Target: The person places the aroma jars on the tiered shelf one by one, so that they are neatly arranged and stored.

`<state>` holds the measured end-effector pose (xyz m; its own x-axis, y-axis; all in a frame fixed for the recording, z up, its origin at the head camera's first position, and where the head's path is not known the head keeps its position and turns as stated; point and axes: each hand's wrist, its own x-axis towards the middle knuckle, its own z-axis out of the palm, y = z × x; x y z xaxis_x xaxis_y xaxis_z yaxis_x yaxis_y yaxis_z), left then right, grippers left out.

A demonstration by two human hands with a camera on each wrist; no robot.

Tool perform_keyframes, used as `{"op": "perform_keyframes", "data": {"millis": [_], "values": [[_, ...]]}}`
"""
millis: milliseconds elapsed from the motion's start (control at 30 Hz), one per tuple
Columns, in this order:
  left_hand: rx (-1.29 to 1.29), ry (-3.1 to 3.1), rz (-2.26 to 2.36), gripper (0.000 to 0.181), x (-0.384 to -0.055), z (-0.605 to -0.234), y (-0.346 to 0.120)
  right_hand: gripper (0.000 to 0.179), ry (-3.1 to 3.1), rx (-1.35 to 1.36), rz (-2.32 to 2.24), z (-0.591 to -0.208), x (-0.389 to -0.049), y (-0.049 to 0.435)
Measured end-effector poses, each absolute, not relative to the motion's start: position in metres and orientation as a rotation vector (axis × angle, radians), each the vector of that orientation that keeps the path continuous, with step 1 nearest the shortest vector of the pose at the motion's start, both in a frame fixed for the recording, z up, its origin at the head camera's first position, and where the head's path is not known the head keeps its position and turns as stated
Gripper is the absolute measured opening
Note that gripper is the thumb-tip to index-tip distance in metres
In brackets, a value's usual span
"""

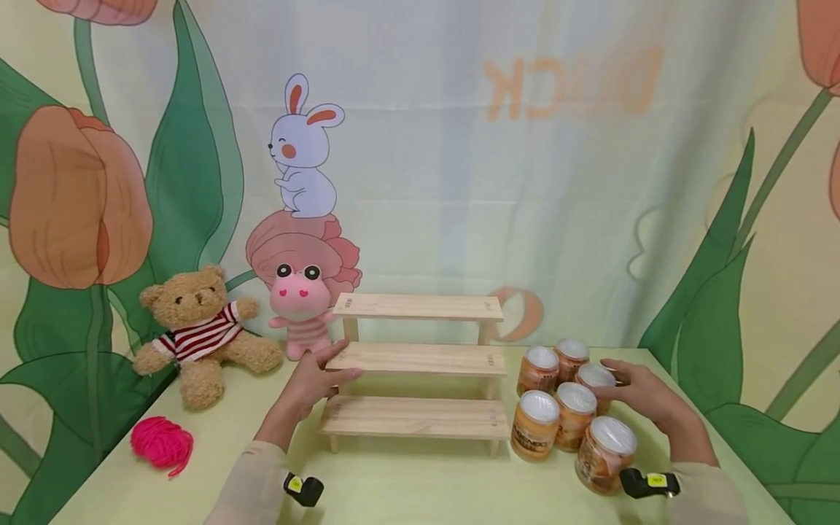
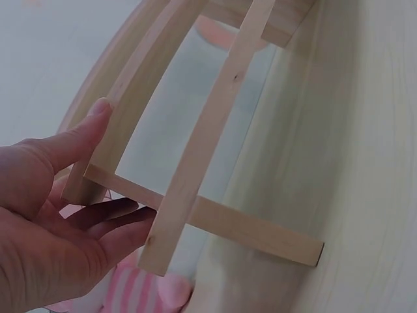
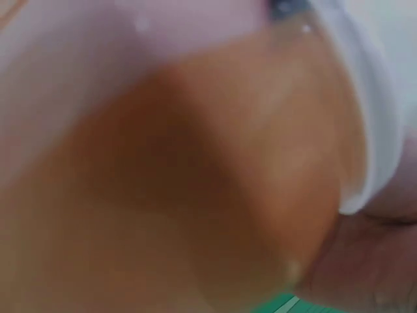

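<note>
A three-tier wooden shelf (image 1: 413, 419) stands mid-table. My left hand (image 1: 316, 379) grips the left end of its middle board; in the left wrist view the thumb (image 2: 98, 114) lies along one face of the board and the other fingers curl under it beside the frame. Several orange-brown jars with pale lids cluster to the right of the shelf. My right hand (image 1: 639, 394) has thumb and fingers around the lidded top of the jar (image 1: 596, 377) at the cluster's right side. A blurred jar (image 3: 260, 150) fills most of the right wrist view.
A teddy bear (image 1: 206, 328) in a striped shirt and a pink plush toy (image 1: 302, 306) sit left of the shelf. Bright pink yarn (image 1: 161, 443) lies at the table's left. The nearest jar (image 1: 607, 456) stands close below my right hand. A printed curtain (image 1: 420, 160) hangs behind.
</note>
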<state>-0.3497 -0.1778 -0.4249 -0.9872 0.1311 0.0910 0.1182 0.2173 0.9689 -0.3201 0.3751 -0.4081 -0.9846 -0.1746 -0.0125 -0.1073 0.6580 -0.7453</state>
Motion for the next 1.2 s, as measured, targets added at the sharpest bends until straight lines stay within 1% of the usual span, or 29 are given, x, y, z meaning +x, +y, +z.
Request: {"op": "perform_keyframes", "data": {"millis": [100,267,400,500,600,733,967,1100,1200], "values": [[0.240,2.449,1.940,0.077,-0.351,-0.424,-0.178,0.081,2.674,-0.165,-1.354,-0.411,-0.322,0.376],[0.245,2.448,1.945,0.077,-0.350,-0.423,-0.178,0.081,2.561,-0.123,-1.493,-0.420,-0.324,0.381],[0.271,2.432,1.948,0.077,-0.350,-0.423,-0.180,0.080,2.589,-0.109,-1.509,-0.424,-0.327,0.385],[0.291,2.422,1.943,0.076,-0.349,-0.425,-0.182,0.078,2.635,-0.083,-1.503,-0.419,-0.325,0.387],[0.298,2.427,1.938,0.075,-0.349,-0.426,-0.182,0.076,2.713,-0.066,-1.491,-0.405,-0.317,0.388],[0.300,2.423,1.952,0.076,-0.350,-0.428,-0.183,0.076,2.876,-0.044,-1.460,-0.375,-0.299,0.384],[0.300,2.423,1.969,0.074,-0.350,-0.429,-0.183,0.076,3.090,-0.031,-1.503,-0.327,-0.269,0.355],[0.292,2.435,1.961,0.075,-0.349,-0.429,-0.182,0.070,3.062,-0.151,-1.638,-0.307,-0.258,0.324],[0.272,2.446,1.959,0.075,-0.350,-0.428,-0.182,0.064,2.989,-0.285,-1.708,-0.294,-0.260,0.292]]}}
